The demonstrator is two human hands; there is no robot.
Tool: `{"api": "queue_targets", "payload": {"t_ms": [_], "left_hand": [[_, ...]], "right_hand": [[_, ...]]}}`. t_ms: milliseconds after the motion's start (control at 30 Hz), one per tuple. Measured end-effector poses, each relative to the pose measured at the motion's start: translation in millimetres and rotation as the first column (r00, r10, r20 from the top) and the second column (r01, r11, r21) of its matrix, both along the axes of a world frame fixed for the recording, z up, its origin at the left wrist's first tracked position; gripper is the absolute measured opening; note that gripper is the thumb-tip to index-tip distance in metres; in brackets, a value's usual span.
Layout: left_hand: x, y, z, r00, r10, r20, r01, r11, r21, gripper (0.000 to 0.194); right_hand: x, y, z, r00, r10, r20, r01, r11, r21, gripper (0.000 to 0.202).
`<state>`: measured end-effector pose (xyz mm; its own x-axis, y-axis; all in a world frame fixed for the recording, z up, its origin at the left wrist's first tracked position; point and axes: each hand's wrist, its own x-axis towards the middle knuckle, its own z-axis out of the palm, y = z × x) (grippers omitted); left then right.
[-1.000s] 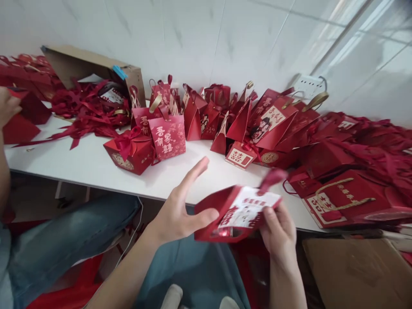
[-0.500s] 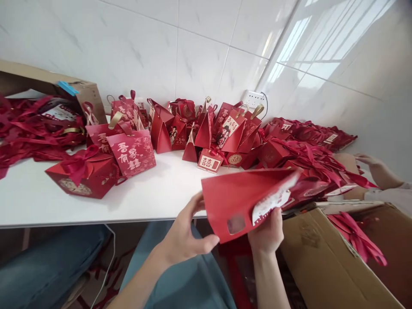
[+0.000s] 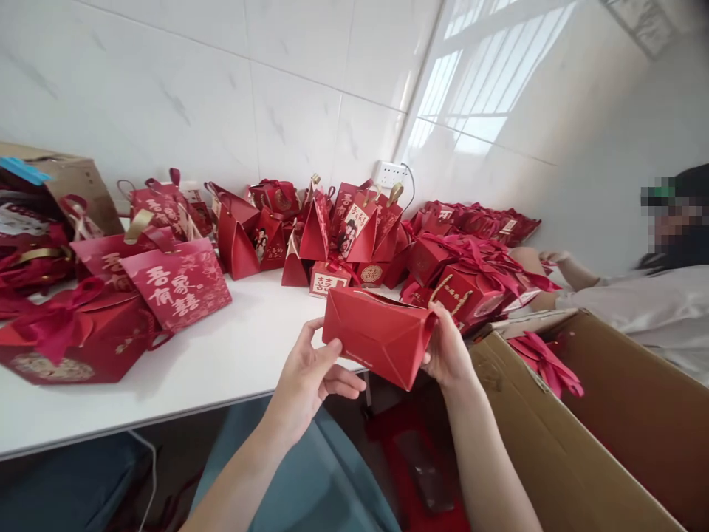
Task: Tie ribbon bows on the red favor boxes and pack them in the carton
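Observation:
Between my two hands, at the table's front edge, is a red paper gift box [image 3: 377, 336], tilted with a plain creased face toward me. My left hand [image 3: 315, 373] pinches its left end, thumb on the near face and the lower fingers loosely curled below. My right hand [image 3: 447, 347] grips the right end from the side; some of its fingers are hidden behind the box. Just beyond it on the table sits a small box with a gold double-happiness label [image 3: 329, 281]. The held box's far side and inside cannot be seen.
Many finished red gift boxes [image 3: 238, 236] line the white table [image 3: 249, 355] along the wall. Ribboned boxes [image 3: 470, 273] are piled at right. A large cardboard carton [image 3: 526, 414] stands beside my right arm. Another person's sleeve [image 3: 636, 303] shows at far right.
The box has turned from a partly opened, flatter shape with a printed piece showing to a fuller shape with its creased face toward me. My view has swung right.

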<state>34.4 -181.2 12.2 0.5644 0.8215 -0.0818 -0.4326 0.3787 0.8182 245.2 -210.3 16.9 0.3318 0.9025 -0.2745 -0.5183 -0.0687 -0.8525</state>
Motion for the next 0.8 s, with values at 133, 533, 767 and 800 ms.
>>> {"api": "queue_targets", "payload": {"t_ms": [133, 533, 767, 800], "left_hand": [[8, -6, 9.0, 0.996, -0.053, -0.068, 0.063, 0.986, 0.156, 0.046], [55, 48, -50.1, 0.771, 0.309, -0.557, 0.373, 0.49, 0.788, 0.041], [85, 65, -113.9, 0.647, 0.617, -0.449, 0.661, -0.159, 0.733, 0.057], [84, 66, -118.6, 0.644, 0.637, -0.425, 0.666, -0.193, 0.72, 0.057]], "right_hand": [[10, -6, -16.2, 0.999, 0.027, -0.021, -0.026, 0.999, 0.035, 0.022], [57, -131, 58.7, -0.049, -0.566, 0.823, 0.742, 0.53, 0.409, 0.04], [133, -191, 97.2, -0.328, 0.177, 0.928, 0.913, 0.312, 0.263, 0.035], [148, -194, 94.5, -0.287, 0.255, 0.923, 0.932, 0.296, 0.208, 0.034]]}}
